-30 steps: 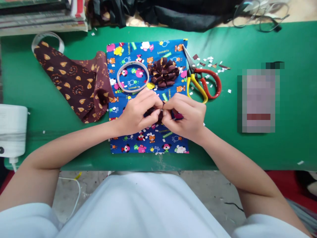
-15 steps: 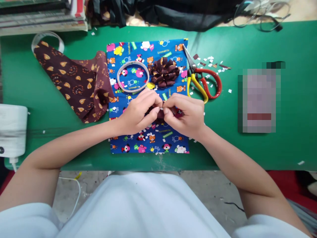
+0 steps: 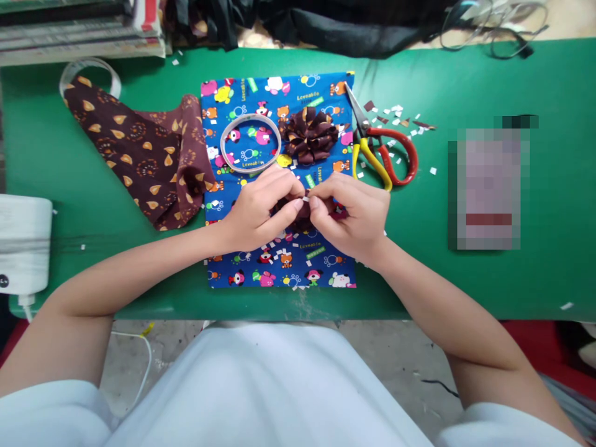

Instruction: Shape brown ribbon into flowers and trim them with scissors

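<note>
My left hand and my right hand meet over a blue cartoon-print sheet. Thumb and forefinger are closed in a pinch on each hand. A tiny white piece, like paper or tape, shows between the fingertips of both. Under the hands lies a dark brown fabric piece, largely covered by the fingers. Just beyond them rests a brown looped fabric rosette. Left of the rosette is a narrow roll of tape. Scissors with red and yellow handles lie partly open to the right.
Brown patterned cloth lies at the left, over part of another tape roll. White scraps are scattered near the scissors. A white power device sits at the left edge, a blurred-out object at the right. Books are stacked behind.
My right hand has shifted slightly right and up, its fingertips a little farther from the left ones. The white piece shows more clearly between them, as does the brown fabric below.
</note>
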The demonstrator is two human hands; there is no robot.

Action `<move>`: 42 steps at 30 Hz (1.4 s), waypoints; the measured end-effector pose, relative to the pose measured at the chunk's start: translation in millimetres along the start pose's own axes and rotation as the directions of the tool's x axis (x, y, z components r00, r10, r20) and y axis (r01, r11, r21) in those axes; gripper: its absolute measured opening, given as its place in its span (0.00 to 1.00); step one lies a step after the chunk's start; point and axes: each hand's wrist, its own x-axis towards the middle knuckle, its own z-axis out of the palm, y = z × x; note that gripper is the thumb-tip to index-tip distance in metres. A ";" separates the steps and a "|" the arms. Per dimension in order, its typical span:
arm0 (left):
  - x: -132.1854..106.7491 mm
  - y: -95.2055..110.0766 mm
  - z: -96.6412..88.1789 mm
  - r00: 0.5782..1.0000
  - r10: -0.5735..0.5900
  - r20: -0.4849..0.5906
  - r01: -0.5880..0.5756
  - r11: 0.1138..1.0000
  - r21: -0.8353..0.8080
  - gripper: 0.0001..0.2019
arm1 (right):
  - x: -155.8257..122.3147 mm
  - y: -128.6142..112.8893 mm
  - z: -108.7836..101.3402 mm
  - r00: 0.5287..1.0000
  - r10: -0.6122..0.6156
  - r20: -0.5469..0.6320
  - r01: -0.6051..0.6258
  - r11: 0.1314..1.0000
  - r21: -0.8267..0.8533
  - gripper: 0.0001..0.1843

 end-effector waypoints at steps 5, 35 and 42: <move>0.6 0.7 -0.7 1.000 -0.023 0.000 0.023 1.000 -0.001 0.11 | -3.5 4.6 1.3 0.999 -0.039 -0.017 0.038 0.996 -0.086 0.04; -0.9 -0.1 0.1 1.000 0.004 0.025 -0.004 1.000 0.019 0.11 | -4.7 15.1 -0.1 0.964 -0.230 0.134 0.249 0.957 -0.147 0.12; -1.3 0.4 0.1 0.999 -0.025 0.034 0.024 1.000 0.019 0.12 | -6.7 17.4 0.8 0.965 -0.234 0.119 0.248 0.961 -0.123 0.11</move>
